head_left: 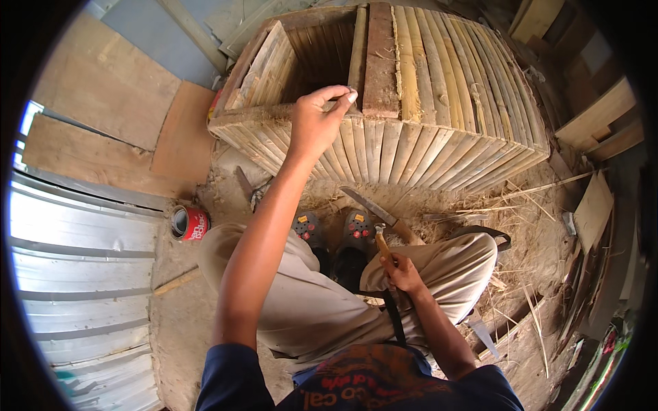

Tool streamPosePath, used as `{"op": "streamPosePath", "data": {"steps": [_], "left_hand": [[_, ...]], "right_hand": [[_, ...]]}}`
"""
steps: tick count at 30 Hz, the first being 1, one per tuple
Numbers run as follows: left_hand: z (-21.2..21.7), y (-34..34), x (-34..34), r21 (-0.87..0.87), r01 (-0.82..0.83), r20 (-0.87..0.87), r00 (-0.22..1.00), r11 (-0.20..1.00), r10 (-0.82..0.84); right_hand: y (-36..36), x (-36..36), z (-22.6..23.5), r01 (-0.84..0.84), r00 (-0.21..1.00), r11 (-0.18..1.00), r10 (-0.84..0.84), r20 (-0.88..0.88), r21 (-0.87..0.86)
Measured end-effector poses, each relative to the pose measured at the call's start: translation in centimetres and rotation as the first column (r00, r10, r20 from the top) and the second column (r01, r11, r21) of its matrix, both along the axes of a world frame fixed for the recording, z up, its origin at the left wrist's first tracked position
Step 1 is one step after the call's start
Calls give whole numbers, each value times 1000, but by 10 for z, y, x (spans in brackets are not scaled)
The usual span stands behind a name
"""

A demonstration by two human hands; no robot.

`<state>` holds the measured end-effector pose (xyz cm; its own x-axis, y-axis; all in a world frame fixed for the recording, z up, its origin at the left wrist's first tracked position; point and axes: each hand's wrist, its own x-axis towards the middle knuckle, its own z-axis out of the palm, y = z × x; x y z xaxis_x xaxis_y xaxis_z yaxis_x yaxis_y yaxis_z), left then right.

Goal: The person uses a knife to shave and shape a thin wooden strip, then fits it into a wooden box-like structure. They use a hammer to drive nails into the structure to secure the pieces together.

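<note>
In front of me stands a large box of split bamboo slats with an opening at its left part. A reddish-brown board lies across its top, right of the opening. My left hand reaches over the near rim, thumb and fingers pinched together beside the board's near end. Whatever sits in that pinch, if anything, is too small to make out. My right hand rests by my right thigh, closed round the wooden handle of a hammer. The hammer's small metal head points away from me.
A machete lies on the ground beyond my shoes. A red can stands at the left, near corrugated metal sheeting. Plywood panels lean at the upper left. Straw and scrap wood litter the right side.
</note>
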<state>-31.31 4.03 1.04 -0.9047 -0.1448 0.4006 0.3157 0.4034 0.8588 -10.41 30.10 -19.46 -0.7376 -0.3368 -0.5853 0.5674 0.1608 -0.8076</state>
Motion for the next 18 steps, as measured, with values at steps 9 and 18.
{"op": "streamPosePath", "data": {"steps": [9,18], "left_hand": [[-23,-1,-15,116,3,26,1000,993,-6],[-21,1,-10,50,-24,23,999,998,23]], "right_hand": [[0,-8,-2,14,1000,998,-12,-21,64],[0,-10,-11,-27,998,994,33,-54,102]]}}
